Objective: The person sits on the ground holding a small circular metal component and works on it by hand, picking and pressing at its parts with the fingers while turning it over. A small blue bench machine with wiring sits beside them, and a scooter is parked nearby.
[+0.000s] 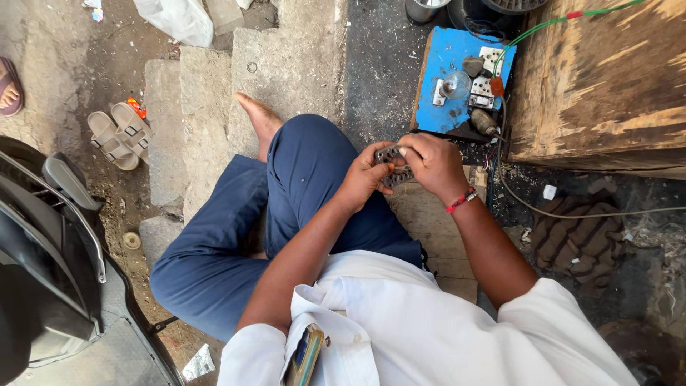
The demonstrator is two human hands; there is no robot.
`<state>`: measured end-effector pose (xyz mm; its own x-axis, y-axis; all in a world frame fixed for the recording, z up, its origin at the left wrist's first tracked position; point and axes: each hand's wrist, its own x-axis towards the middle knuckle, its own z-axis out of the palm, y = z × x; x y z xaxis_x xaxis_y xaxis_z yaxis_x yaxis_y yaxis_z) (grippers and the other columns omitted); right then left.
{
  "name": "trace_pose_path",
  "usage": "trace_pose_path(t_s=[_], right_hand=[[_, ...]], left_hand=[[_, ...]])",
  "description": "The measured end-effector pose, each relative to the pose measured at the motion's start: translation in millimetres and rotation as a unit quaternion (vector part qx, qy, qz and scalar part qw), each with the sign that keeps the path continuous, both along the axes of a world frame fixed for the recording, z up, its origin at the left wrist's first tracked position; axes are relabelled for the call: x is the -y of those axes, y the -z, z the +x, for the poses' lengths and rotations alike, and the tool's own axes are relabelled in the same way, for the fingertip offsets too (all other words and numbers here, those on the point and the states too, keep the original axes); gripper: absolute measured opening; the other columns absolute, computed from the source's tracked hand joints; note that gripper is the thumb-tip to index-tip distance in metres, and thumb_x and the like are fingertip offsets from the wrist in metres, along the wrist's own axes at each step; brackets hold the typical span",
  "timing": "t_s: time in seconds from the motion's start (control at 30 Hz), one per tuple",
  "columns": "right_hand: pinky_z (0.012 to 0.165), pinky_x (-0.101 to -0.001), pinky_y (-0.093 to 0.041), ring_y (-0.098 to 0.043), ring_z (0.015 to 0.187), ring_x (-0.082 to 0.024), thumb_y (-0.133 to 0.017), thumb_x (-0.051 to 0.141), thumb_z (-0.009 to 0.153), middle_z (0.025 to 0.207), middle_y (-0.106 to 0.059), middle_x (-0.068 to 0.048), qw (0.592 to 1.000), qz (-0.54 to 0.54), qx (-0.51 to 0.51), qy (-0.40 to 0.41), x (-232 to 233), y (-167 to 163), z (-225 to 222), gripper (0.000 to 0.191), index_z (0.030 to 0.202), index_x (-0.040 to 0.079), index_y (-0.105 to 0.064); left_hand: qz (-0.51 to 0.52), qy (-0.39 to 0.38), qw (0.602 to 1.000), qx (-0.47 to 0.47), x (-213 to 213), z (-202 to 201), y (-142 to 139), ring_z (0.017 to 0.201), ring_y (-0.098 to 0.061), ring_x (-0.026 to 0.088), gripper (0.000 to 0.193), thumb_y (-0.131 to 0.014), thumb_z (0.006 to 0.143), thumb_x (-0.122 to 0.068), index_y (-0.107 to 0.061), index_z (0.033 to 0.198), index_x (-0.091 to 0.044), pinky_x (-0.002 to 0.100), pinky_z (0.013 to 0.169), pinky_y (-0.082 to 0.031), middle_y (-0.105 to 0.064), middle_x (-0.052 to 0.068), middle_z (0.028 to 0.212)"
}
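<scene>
Seen from above, a seated person in a white shirt and blue trousers holds a small grey metal ring with holes around it point(394, 164) between both hands, just above the right knee, a little right of the picture's centre. The left hand point(366, 179) grips the ring from about eight o'clock, thumb and fingers curled around its lower rim. The right hand point(434, 163) closes over it from three o'clock, fingertips pinching the upper rim; a red thread band point(461, 200) circles that wrist.

At one o'clock from the ring lies a blue rectangular board point(447, 57) carrying white sockets, a switch and a clear bulb point(455, 84). A green-and-red wire point(564, 18) runs from it over a worn wooden crate point(607, 86) at two o'clock. A crumpled white plastic bag point(179, 18) sits at eleven o'clock, and a pair of beige sandals point(118, 136) at nine o'clock.
</scene>
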<state>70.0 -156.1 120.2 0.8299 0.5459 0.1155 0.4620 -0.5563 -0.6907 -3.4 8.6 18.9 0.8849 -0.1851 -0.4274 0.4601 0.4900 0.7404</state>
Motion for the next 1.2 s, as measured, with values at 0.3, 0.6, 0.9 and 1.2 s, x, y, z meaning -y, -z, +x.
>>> trace_pose_path(t_s=[0.3,0.6,0.9,1.2], right_hand=[[0.067,-0.0424,-0.052,-0.069,0.078,-0.032,-0.070,0.011,0.094,0.086,-0.070,-0.010,0.997,-0.013,0.015,-0.068,5.3,-16.1,6.6,0.010,0.103,0.010,-0.074],[0.067,-0.0433,-0.053,-0.069,0.080,-0.033,-0.071,0.013,0.092,0.086,-0.069,-0.009,0.994,-0.017,0.023,-0.103,9.9,-13.5,9.5,0.012,0.103,0.010,-0.073],[0.067,-0.0441,-0.052,-0.069,0.078,-0.032,-0.072,0.015,0.092,0.083,-0.069,-0.009,0.995,-0.052,0.012,-0.087,7.7,-15.8,9.9,0.011,0.102,0.011,-0.075],[0.067,-0.0428,-0.053,-0.069,0.079,-0.032,-0.070,0.014,0.093,0.089,-0.071,-0.009,0.996,-0.029,0.010,-0.081,10.2,-17.0,11.0,0.013,0.104,0.009,-0.074]], left_hand=[[0.021,0.026,0.999,-0.012,-2.7,0.8,-3.8,0.103,-0.071,0.018,0.052,-0.055,0.096,-0.006,-0.044,0.147,-0.007,0.029,0.059,-0.062,-0.072,0.012,0.119],[0.013,0.029,0.999,-0.013,-2.7,1.6,-5.2,0.102,-0.071,0.018,0.053,-0.055,0.096,-0.006,-0.044,0.148,-0.005,0.030,0.058,-0.062,-0.072,0.012,0.118],[0.012,0.025,0.999,-0.021,-1.8,3.0,-9.1,0.104,-0.071,0.017,0.055,-0.055,0.096,-0.005,-0.040,0.149,-0.005,0.029,0.059,-0.062,-0.072,0.012,0.118],[0.024,0.039,0.999,-0.004,-2.1,0.9,-8.1,0.105,-0.071,0.018,0.054,-0.053,0.097,-0.006,-0.041,0.150,-0.004,0.029,0.060,-0.062,-0.072,0.012,0.120]])
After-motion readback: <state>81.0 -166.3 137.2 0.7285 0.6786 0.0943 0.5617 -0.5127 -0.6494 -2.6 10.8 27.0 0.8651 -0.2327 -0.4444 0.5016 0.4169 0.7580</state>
